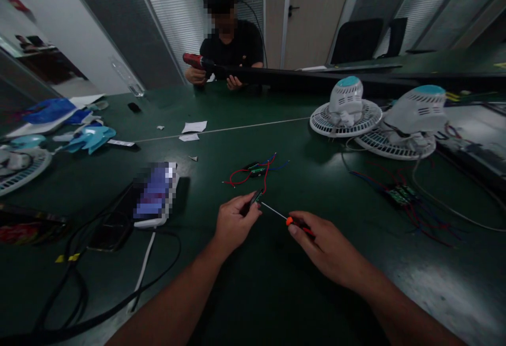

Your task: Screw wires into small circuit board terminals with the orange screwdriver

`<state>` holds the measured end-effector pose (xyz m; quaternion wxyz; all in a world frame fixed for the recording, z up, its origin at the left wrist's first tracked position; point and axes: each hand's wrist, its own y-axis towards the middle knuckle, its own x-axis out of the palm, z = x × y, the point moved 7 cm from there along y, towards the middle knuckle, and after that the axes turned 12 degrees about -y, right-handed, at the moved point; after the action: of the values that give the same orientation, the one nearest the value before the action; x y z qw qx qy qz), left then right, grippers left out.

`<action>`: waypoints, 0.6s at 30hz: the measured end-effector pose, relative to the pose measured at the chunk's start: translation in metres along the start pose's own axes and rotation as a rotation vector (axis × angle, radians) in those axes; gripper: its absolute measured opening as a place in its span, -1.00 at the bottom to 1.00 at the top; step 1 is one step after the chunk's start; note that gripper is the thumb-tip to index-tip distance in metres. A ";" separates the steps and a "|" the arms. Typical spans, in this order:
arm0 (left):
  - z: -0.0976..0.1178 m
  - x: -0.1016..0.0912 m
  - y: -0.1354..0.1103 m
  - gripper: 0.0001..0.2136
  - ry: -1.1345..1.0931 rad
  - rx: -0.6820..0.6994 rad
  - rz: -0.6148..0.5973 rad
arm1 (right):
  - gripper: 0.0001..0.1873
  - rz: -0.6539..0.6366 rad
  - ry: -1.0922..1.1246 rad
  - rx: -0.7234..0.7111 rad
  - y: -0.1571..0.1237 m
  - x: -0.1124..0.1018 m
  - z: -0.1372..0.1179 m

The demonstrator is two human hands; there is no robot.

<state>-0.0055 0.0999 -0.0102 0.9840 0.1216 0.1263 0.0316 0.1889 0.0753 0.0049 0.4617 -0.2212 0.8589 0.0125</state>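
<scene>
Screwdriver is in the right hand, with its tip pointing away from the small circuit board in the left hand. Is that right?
Not quite: the head view shows the screwdriver in the right hand, but its tip points toward the small circuit board in the left hand. Whether the tip touches the board is too small to tell.

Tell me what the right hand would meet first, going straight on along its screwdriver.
The screwdriver in the right hand would probably reach the small circuit board in the left hand first, though depth is unclear.
</scene>
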 end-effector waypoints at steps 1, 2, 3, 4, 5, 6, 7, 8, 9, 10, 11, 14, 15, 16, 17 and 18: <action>-0.001 0.000 0.000 -0.71 -0.003 -0.007 0.003 | -0.70 0.001 -0.003 -0.016 0.000 -0.001 -0.002; -0.002 0.000 0.000 -0.71 -0.006 -0.018 0.006 | -0.68 0.003 -0.009 -0.025 -0.001 -0.001 -0.003; -0.003 0.000 0.001 -0.70 -0.009 -0.030 0.005 | -0.66 0.009 -0.016 -0.026 -0.001 -0.002 -0.003; -0.003 0.000 0.001 -0.70 -0.012 -0.042 0.003 | -0.65 0.016 -0.022 -0.022 -0.001 -0.002 -0.003; -0.003 0.001 0.001 -0.70 -0.013 -0.052 -0.002 | -0.66 0.024 -0.027 -0.014 0.000 -0.002 -0.002; -0.003 0.001 0.002 -0.70 -0.014 -0.060 -0.004 | -0.66 0.031 -0.032 -0.004 0.000 -0.002 -0.002; -0.003 0.001 0.002 -0.70 -0.016 -0.067 -0.003 | -0.67 0.038 -0.036 0.004 0.000 -0.002 -0.001; -0.003 0.001 0.002 -0.70 -0.019 -0.074 0.001 | -0.67 0.044 -0.040 0.010 0.001 -0.002 -0.001; -0.002 0.000 0.002 -0.70 -0.024 -0.083 0.006 | -0.67 0.048 -0.042 0.013 0.001 -0.002 -0.001; -0.002 0.000 0.002 -0.70 -0.031 -0.089 0.012 | -0.67 0.053 -0.044 0.014 0.001 -0.002 -0.002; -0.002 0.000 0.002 -0.70 -0.038 -0.094 0.019 | -0.68 0.059 -0.046 0.015 0.001 -0.002 -0.002; -0.003 0.001 0.002 -0.70 -0.051 -0.110 0.024 | -0.72 0.085 -0.053 0.025 0.000 -0.001 -0.001; -0.004 0.001 0.002 -0.70 -0.053 -0.113 0.023 | -0.75 0.099 -0.057 0.032 0.000 -0.002 0.000; -0.005 0.001 0.001 -0.70 -0.056 -0.115 0.021 | -0.78 0.112 -0.061 0.038 0.000 -0.002 0.000; -0.006 0.001 0.001 -0.69 -0.063 -0.116 0.020 | -0.80 0.124 -0.065 0.041 -0.001 -0.002 0.001; -0.007 0.001 0.000 -0.69 -0.074 -0.114 0.019 | -0.82 0.133 -0.069 0.042 -0.001 -0.002 0.001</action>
<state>-0.0059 0.1021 -0.0170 0.9930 0.0678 0.0869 0.0433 0.1911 0.0755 0.0058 0.4937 -0.1534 0.8554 0.0325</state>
